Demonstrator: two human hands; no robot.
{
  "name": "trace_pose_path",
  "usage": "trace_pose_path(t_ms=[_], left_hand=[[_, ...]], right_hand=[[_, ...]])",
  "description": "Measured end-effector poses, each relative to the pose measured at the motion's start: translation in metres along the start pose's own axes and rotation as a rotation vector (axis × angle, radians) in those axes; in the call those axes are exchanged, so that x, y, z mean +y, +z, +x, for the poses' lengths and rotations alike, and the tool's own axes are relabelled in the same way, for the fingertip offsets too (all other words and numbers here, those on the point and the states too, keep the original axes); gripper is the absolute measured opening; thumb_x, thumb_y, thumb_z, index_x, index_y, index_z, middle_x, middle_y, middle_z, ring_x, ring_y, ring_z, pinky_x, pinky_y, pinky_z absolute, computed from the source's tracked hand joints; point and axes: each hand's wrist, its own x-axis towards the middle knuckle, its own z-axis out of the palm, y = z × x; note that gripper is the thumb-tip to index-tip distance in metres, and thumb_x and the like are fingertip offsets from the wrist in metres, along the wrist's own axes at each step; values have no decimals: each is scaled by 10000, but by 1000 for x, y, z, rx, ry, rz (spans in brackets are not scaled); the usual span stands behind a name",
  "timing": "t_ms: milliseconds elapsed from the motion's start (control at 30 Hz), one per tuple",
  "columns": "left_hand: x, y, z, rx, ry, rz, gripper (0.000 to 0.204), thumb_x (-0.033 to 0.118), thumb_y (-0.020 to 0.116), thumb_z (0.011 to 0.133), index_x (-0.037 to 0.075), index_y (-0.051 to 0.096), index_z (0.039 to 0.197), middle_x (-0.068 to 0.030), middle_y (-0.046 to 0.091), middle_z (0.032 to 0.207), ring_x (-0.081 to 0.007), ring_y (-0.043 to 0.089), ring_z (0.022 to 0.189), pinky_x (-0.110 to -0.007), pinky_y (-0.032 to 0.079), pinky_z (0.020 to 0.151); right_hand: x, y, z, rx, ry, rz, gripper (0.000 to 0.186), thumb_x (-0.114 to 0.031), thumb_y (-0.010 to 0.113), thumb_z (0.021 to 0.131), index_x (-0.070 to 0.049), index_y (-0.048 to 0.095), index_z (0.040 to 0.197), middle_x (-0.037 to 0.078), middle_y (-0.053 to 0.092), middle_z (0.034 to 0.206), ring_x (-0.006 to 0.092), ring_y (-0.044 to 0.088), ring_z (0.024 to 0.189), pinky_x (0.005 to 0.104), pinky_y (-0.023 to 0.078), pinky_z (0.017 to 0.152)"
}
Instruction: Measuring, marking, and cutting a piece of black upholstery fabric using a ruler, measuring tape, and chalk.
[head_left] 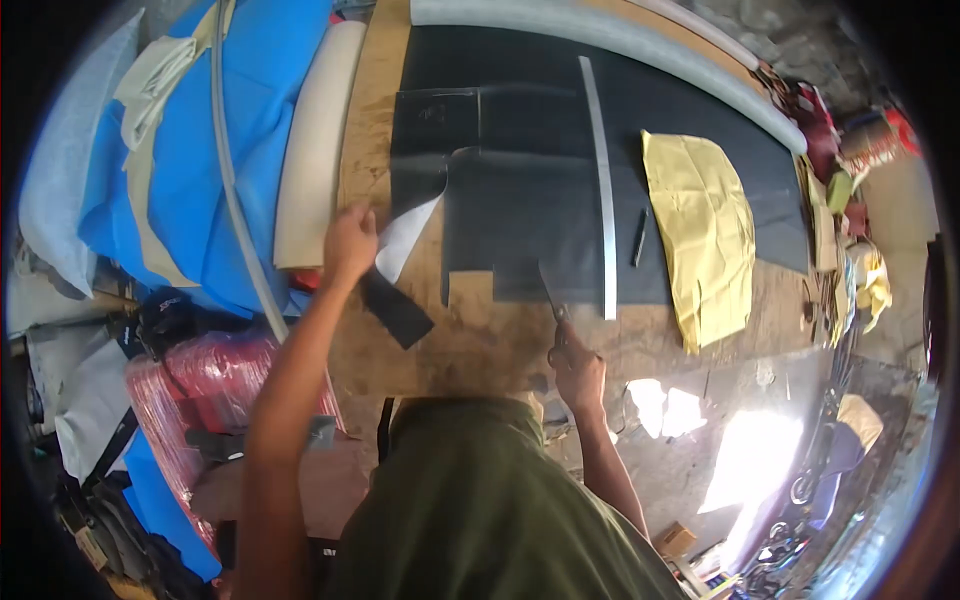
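Note:
A sheet of black material (pixel 530 210) lies on the wooden table (pixel 460 350). My left hand (pixel 350 240) is closed on a cut strip of this material (pixel 400 310), which is folded over at the sheet's left side, with a pale underside showing. My right hand (pixel 572 355) grips metal scissors (pixel 558 308), their blades over the sheet's lower edge near a notch. A long pale straight strip (pixel 598 185) lies to their right, with a dark pen (pixel 640 238) and a crinkled yellow piece (pixel 705 240) beyond it.
Blue sheets (pixel 215 170) and a cream roll (pixel 310 150) are stacked at the left. A long pale roll (pixel 590 40) runs along the table's far edge. Plastic-wrapped red items (pixel 190 400) sit at lower left; assorted clutter (pixel 850 180) lines the right. Sunlit floor (pixel 750 460) shows at lower right.

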Motion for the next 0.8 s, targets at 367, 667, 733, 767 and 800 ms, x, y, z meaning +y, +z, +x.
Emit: trace_pose_path(t_ms=[367,667,733,767,800], left_hand=[[30,-6,-91,132,274,279,327,328,659,985,40,710,1131,-206,753,984,-427,723,939,-464,566,782],[59,-7,-169,213,-25,217,508,449,637,1007,-26,688,1182,-211,752,987,-449,714,903,-532,564,815],[-9,31,-182,264,-42,164,523,457,646,1001,-15,688,1223,-219,741,1006,-449,705,908,-511,569,811],[-6,42,-196,254,-64,168,523,457,646,1001,-15,688,1223,-219,741,1006,-449,705,908,-511,569,811],[-2,54,-211,340,18,262,528,452,654,997,-6,679,1260,-221,739,1028,-453,701,914,-500,571,811]], right_hand=[[16,22,-11,110,-177,-597,432,-181,743,786,-118,689,1210,163,763,871,386,722,759,477,555,671],[48,-34,31,281,1,-342,244,-236,633,865,-114,809,983,184,761,819,417,716,713,488,567,612],[79,-50,67,415,-61,-261,218,-217,640,871,-109,812,948,183,756,794,418,703,659,474,550,566],[94,-63,82,435,-83,-270,199,-174,655,864,-81,801,961,183,760,826,409,718,720,476,560,627],[108,-74,100,462,-89,-261,183,-165,661,871,-92,790,980,176,762,876,414,722,754,487,567,662]])
